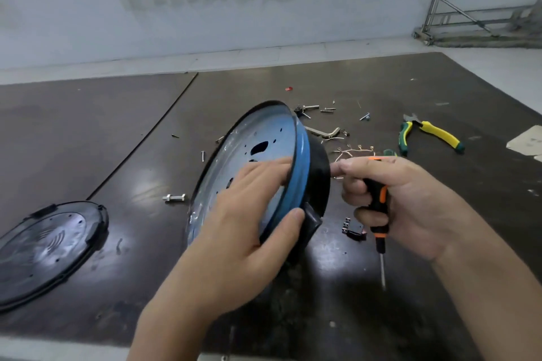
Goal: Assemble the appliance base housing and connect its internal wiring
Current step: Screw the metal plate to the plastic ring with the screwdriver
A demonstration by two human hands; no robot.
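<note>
We are holding the housing (pixel 258 138) tilted up w/ L hand (pixel 243 214), thumb round its rim; R hand (pixel 410 199) is gripping the screwdriver (pixel 378 199), tip pointing down.

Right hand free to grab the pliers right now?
Probably not: the right hand grips the screwdriver. The pliers lie in the open beyond it, nothing between.

**A plain repair workshop**

A workshop is suggested by the dark worktable (pixel 381 82), on which loose screws (pixel 327 110) and yellow-green pliers (pixel 435 131) are scattered. A pale floor (pixel 293 53) and a wheeled metal rack (pixel 469 35) are seen behind.
</note>
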